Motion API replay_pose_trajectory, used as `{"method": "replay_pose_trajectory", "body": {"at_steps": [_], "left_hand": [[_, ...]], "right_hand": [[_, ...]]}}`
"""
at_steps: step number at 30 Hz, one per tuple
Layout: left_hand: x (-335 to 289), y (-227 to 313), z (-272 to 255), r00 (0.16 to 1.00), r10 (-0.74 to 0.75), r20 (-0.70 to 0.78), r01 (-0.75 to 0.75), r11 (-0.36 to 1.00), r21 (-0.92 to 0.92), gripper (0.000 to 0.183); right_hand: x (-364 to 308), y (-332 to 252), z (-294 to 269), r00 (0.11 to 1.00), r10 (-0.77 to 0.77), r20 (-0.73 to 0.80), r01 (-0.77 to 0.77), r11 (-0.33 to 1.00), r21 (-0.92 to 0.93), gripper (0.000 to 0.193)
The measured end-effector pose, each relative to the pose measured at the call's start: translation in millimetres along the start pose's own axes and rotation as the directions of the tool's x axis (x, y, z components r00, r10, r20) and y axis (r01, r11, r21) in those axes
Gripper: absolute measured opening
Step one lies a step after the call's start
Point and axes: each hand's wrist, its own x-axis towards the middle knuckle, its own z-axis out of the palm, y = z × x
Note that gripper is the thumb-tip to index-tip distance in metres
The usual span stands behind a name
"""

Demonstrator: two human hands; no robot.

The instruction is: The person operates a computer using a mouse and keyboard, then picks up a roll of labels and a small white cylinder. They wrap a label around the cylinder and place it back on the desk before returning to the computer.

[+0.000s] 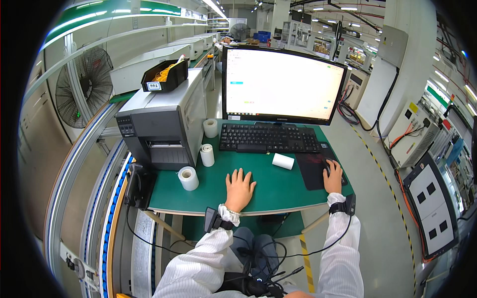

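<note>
My left hand [239,191] lies flat on the green tabletop [223,174], fingers spread, holding nothing. Over a black computer mouse [326,168] curls my right hand [333,177], at the right end of a dark mouse pad [309,174]. Just beyond both hands stretches a black keyboard [271,138], below a lit monitor [285,84]. One white label roll [283,161] lies on its side between keyboard and pad. Left of my left hand stand three more rolls: a near one [188,178], a middle one [207,155] and a far one [210,128].
A grey label printer [161,124] fills the desk's left side, topped by a black bin [165,76] with yellow items. A black handheld scanner [136,186] sits at the left corner. Conveyor rails [94,198] run alongside. Cables hang from my wrist devices across my lap.
</note>
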Motion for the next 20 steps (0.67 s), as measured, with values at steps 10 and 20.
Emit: {"method": "replay_pose_trajectory", "body": {"at_steps": [10,20], "left_hand": [[-0.2,-0.3,1.1,1.0,0.004,-0.002,-0.004,1.0,-0.003,0.041],[-1.2,-1.8,-0.8,0.999,-0.019,0.049,0.02,1.0,-0.024,0.045]], "right_hand": [[-0.1,0.1,-1.1,1.0,0.004,0.0,-0.004,1.0,0.0,0.036],[-0.3,-1.3,-0.8,1.0,-0.029,-0.004,0.029,0.999,-0.022,0.039]]}}
